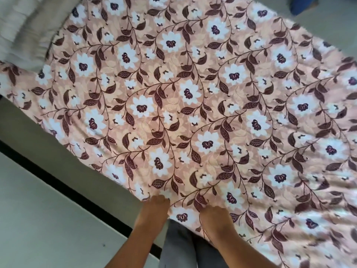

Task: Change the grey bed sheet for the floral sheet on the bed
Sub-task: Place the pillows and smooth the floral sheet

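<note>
Floral sheet (193, 93) lay spread flat over bed (58, 151), pattern up. L hand (156, 204) and R hand (214, 213), close together, each gripped sheet's near edge w/ curled fingers. Grey fabric (177, 240) visible betw. forearms. Beige bedding (23, 26) at far-left corner.
</note>
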Motion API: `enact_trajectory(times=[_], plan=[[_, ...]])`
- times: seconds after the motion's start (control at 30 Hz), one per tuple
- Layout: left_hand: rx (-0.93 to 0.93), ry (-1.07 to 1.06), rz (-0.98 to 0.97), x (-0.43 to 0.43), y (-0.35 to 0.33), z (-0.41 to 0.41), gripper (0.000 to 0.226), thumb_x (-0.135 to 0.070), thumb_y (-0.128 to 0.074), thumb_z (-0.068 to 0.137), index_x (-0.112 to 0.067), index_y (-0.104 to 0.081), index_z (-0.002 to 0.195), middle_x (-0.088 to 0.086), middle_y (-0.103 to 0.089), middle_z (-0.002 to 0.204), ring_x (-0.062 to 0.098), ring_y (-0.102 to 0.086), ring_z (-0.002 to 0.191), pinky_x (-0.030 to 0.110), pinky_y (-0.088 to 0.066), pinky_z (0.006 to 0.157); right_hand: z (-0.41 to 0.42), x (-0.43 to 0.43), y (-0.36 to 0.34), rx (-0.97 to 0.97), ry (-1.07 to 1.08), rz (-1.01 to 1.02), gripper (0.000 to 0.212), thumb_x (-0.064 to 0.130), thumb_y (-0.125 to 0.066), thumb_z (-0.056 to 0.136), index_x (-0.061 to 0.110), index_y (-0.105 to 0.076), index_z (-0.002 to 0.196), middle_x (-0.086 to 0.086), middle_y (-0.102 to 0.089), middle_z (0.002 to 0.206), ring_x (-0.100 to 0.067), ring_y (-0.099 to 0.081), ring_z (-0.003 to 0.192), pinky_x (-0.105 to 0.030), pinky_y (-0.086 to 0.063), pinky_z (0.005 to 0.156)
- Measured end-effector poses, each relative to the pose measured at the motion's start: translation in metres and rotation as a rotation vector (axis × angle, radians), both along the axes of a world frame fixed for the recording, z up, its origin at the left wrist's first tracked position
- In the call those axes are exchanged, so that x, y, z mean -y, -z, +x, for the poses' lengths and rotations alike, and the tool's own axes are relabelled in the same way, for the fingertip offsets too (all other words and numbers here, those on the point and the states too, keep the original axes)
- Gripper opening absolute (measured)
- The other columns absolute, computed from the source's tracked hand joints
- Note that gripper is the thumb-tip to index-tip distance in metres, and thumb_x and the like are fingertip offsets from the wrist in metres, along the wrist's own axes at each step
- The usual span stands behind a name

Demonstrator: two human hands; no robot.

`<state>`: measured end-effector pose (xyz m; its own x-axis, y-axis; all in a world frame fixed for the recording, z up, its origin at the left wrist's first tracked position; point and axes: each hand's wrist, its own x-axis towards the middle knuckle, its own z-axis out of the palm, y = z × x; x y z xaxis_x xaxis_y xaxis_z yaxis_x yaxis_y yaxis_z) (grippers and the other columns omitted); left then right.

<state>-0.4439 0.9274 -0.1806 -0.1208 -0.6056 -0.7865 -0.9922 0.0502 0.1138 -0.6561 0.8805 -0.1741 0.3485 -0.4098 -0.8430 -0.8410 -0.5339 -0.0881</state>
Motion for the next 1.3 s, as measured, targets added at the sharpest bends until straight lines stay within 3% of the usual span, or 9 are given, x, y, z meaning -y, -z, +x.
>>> enact_trajectory(times=[0.33, 0.5, 0.6, 0.67, 0.8, 0.97, 1.1, 1.23, 1.3], plan=[[0.012, 0.355, 0.145, 0.009, 0.008, -0.036, 0.034, 0.009, -0.051, 0.089, -0.004, -0.065, 0.118, 0.013, -0.068, 0.114, 0.031, -0.066, 0.105, 0.040, -0.053, 0.087, -0.025, -0.017, 0.001, 0.056, -0.031, 0.344, 0.023, 0.024, -0.058, 0.097, 0.006, -0.069, 0.107, -0.013, -0.068, 0.105, -0.030, -0.066, 0.096, -0.039, -0.053, 0.083], [-0.041, 0.356, 0.280, 0.029, 0.011, -0.044, 0.029, -0.011, -0.059, 0.094, -0.008, -0.063, 0.123, 0.011, -0.066, 0.121, 0.031, -0.065, 0.110, 0.044, -0.054, 0.092, -0.047, -0.014, 0.006, 0.202, -0.034, -0.022, 0.021, 0.021, -0.069, 0.090, 0.008, -0.066, 0.106, -0.014, -0.068, 0.107, -0.030, -0.069, 0.090, -0.044, -0.060, 0.071], [-0.113, 0.297, -0.080, 0.040, 0.018, -0.058, 0.054, -0.029, -0.077, 0.083, -0.011, -0.058, 0.130, 0.012, -0.056, 0.134, 0.037, -0.053, 0.126, 0.052, -0.051, 0.098, -0.066, -0.002, 0.008, 0.138, 0.270, -0.265, 0.070, 0.039, -0.085, 0.075, 0.011, -0.057, 0.132, -0.019, -0.053, 0.140, -0.038, -0.059, 0.122, -0.053, -0.056, 0.092], [-0.100, 0.197, -0.180, 0.044, 0.016, -0.067, 0.097, -0.039, -0.090, 0.062, -0.014, -0.047, 0.145, 0.017, -0.040, 0.153, 0.046, -0.035, 0.142, 0.067, -0.038, 0.103, -0.086, -0.003, 0.011, 0.011, 0.476, -0.227, 0.106, 0.048, -0.081, 0.078, 0.014, -0.020, 0.158, -0.022, -0.014, 0.164, -0.048, -0.023, 0.148, -0.061, -0.035, 0.112], [0.005, 0.137, -0.077, 0.017, 0.026, -0.083, 0.115, -0.015, -0.069, 0.086, -0.027, 0.023, 0.154, 0.013, 0.038, 0.158, 0.049, 0.030, 0.144, 0.076, -0.010, 0.110, -0.131, -0.040, 0.022, -0.252, 0.761, -0.035, 0.145, 0.079, -0.064, 0.073, 0.003, 0.033, 0.149, -0.029, 0.036, 0.156, -0.058, 0.019, 0.145, -0.064, -0.015, 0.119], [0.072, 0.110, -0.016, 0.004, 0.026, -0.098, 0.115, -0.019, -0.067, 0.089, -0.021, 0.029, 0.151, 0.023, 0.045, 0.151, 0.056, 0.034, 0.139, 0.079, -0.013, 0.108, -0.180, -0.108, 0.037, -0.365, 0.983, 0.087, 0.148, 0.091, -0.052, 0.069, -0.002, 0.030, 0.148, -0.031, 0.026, 0.160, -0.057, 0.015, 0.148, -0.067, -0.015, 0.120], [-0.015, 0.220, -0.027, 0.005, 0.026, -0.121, 0.118, -0.029, -0.096, 0.049, -0.007, -0.041, 0.151, 0.028, -0.015, 0.162, 0.055, -0.019, 0.145, 0.076, -0.031, 0.099, -0.205, -0.139, 0.046, -0.305, 0.851, 0.115, 0.121, 0.100, -0.032, 0.066, 0.015, -0.041, 0.152, -0.024, 0.034, 0.158, -0.058, 0.028, 0.143, -0.073, 0.001, 0.116], [-0.107, 0.399, 0.011, 0.016, 0.019, -0.159, 0.118, -0.034, -0.097, 0.038, -0.014, -0.051, 0.145, 0.025, -0.025, 0.160, 0.055, -0.031, 0.138, 0.076, -0.035, 0.096, -0.203, -0.142, 0.029, -0.366, 1.268, 0.089, 0.137, 0.099, -0.037, 0.066, 0.012, 0.011, 0.160, -0.023, 0.024, 0.163, -0.054, -0.006, 0.150, -0.069, -0.027, 0.115], [-0.162, 0.454, -0.013, 0.020, 0.017, -0.188, 0.110, -0.038, -0.085, 0.069, -0.020, -0.023, 0.158, 0.019, 0.008, 0.166, 0.048, 0.001, 0.149, 0.078, -0.021, 0.107, -0.209, -0.140, 0.023, -0.325, 1.574, -0.068, 0.100, 0.075, -0.045, 0.089, 0.009, -0.014, 0.157, -0.028, -0.025, 0.160, -0.044, -0.043, 0.138, -0.060, -0.045, 0.108]])
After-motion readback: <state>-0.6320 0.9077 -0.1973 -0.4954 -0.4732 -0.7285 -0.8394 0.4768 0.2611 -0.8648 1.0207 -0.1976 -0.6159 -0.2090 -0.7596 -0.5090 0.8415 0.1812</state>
